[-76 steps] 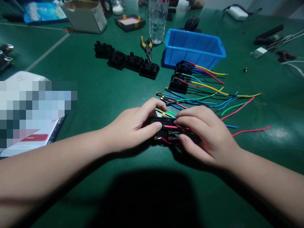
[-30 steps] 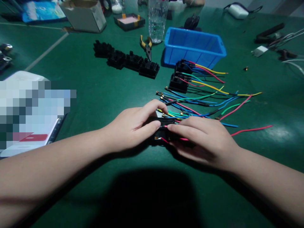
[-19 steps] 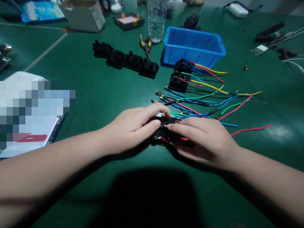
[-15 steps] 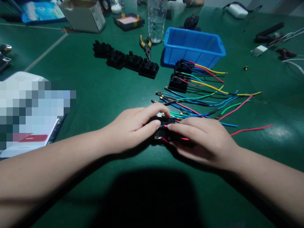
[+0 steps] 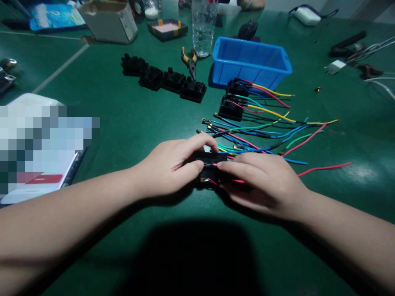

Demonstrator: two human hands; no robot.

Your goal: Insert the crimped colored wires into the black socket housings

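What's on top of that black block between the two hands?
On the black block, two red wires show, one with a metal terminal. The left hand and right hand cover other parts, hiding what's there.

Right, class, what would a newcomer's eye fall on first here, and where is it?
Probably the bright blue bin, standing on the green table beyond the hands. Next, the tangle of coloured wires between bin and hands. Then the left hand and right hand, both at a black block near the picture's middle.
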